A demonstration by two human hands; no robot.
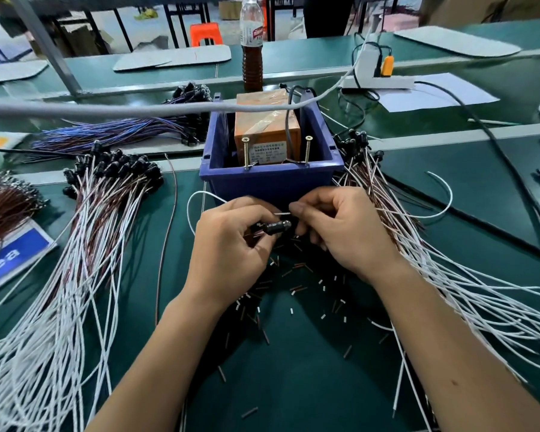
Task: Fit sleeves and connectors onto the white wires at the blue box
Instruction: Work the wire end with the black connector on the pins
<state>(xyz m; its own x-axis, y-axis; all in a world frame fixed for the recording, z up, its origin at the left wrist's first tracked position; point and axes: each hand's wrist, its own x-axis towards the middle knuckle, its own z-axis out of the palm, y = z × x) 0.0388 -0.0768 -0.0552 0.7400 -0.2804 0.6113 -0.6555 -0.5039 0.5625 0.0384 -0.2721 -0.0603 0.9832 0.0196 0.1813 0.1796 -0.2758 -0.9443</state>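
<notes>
Left hand [231, 241] grips connector [275, 227] — right hand [340, 226] pinches wire [282, 214].

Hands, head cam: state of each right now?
Left hand: fingers curled, gripping a black connector.
Right hand: thumb and fingers pinching the end of a white wire above the connector.

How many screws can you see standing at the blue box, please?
2. One screw stands upright at the front left of the orange block inside the blue box; the other screw stands at its front right. Others may be hidden.
</notes>
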